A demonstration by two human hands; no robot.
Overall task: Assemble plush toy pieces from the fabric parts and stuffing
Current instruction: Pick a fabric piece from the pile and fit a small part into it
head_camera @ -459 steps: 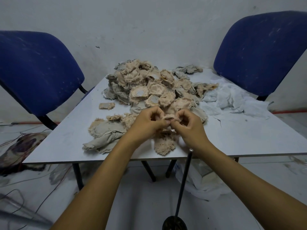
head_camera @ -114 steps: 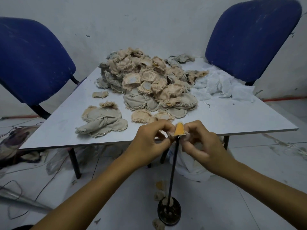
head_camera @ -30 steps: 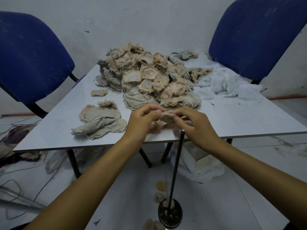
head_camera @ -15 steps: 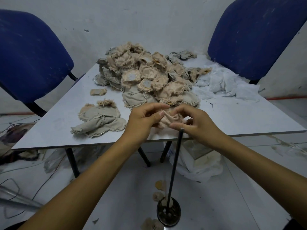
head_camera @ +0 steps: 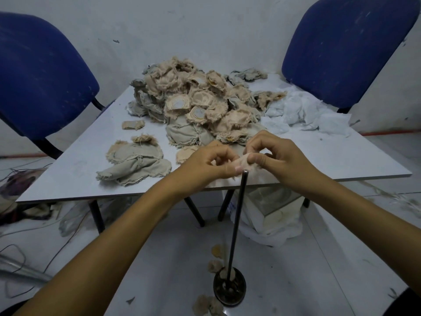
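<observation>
Both hands pinch one small tan fabric piece (head_camera: 243,161) in the middle of the frame, just above the top of a thin black rod (head_camera: 238,220). The left hand (head_camera: 205,166) curls its fingers round the piece's left side. The right hand (head_camera: 276,157) holds the right side between thumb and bent fingers. The rod's tip sits right under the piece, but I cannot tell if it is touching. The rod stands up from a round dark base (head_camera: 229,287) on the floor at the bottom of the frame.

The piece looks soft, floppy and very light, with fuzzy edges that could fray. It is best held near its edge on both sides, gently, so the opening stays wide.

Behind the hands is a white table (head_camera: 75,169). A big pile of tan and grey fabric pieces (head_camera: 196,103) fills the upper middle. White stuffing (head_camera: 303,115) lies to its right. Some flat grey pieces (head_camera: 134,163) lie to the left.
</observation>
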